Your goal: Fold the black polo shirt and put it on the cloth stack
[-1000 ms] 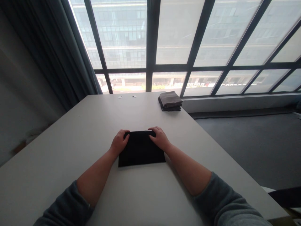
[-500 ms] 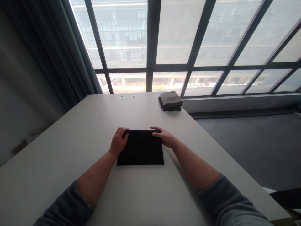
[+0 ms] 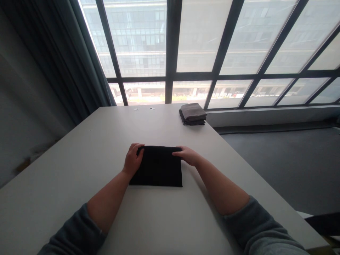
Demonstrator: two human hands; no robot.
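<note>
A folded black cloth (image 3: 158,166) lies on the white table in front of me, roughly rectangular, its near edge straight. At its far left corner my left hand (image 3: 133,157) is closed, thumb on top and fingers over the far edge. My right hand (image 3: 186,155) pinches the far right corner, thumb on the near face and fingers behind. The far edge looks slightly raised between the hands. Whether the cloth is a garment I cannot tell.
On the white table (image 3: 164,219), near its far right corner, sits a stack of folded grey and dark cloths (image 3: 193,112). Two small round fittings lie by the far edge. Beyond stand a large window and a dark curtain (image 3: 79,53); grey floor is at right.
The black cloth has shifted slightly to the left. My right hand's fingers, which were stretched past the far edge, have closed on the corner. My left hand has moved slightly left.
</note>
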